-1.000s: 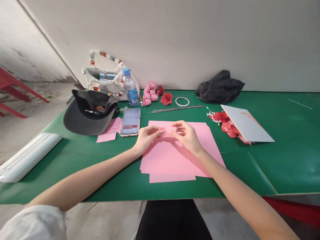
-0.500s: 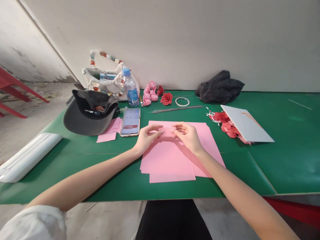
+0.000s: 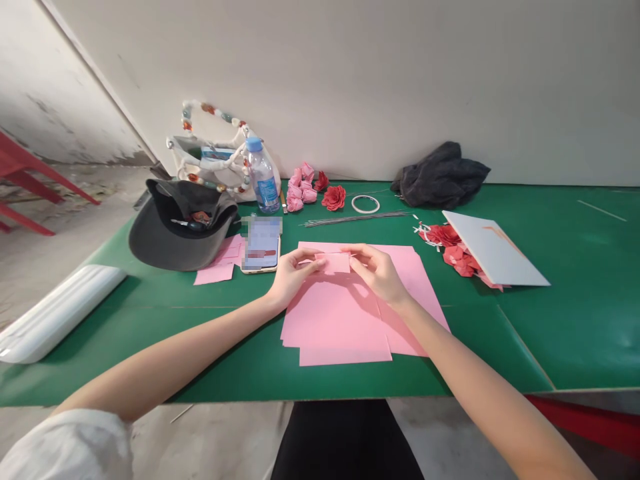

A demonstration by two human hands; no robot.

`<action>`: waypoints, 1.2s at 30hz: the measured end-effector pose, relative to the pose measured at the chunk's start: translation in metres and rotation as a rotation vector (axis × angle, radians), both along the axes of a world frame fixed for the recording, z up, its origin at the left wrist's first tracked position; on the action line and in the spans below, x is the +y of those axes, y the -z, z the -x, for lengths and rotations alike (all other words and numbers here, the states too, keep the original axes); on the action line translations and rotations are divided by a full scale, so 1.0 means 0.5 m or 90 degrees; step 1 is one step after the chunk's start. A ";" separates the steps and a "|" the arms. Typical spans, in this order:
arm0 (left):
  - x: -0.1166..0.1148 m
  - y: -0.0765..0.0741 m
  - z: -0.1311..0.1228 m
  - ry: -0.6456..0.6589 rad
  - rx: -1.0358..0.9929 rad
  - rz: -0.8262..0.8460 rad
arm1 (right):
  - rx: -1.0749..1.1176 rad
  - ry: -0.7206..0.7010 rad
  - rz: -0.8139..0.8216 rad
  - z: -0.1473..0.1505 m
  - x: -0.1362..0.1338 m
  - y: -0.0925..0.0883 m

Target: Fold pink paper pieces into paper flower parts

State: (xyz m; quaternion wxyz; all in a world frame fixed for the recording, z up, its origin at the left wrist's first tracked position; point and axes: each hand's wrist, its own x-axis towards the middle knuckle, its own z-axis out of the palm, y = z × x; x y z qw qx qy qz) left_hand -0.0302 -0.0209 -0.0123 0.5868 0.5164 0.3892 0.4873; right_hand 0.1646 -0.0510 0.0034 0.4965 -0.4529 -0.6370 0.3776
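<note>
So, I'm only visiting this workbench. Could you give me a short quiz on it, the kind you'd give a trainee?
1. What do the left hand and right hand hold between them?
2. True or false: the dark cap lies to the left of the phone.
3. What colour is the paper flower just left of the white ring? A pink, B red, C white.

Key: 1. A small piece of pink paper. 2. True. 3. B.
</note>
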 end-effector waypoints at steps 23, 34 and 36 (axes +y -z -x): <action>-0.003 0.001 0.004 0.118 0.085 -0.047 | -0.080 0.054 -0.038 0.013 -0.010 0.002; 0.002 0.007 0.006 0.111 0.077 -0.025 | -0.080 0.054 0.002 0.018 -0.018 -0.006; 0.002 0.006 0.006 0.105 0.081 -0.021 | -0.078 0.059 0.006 0.019 -0.019 -0.006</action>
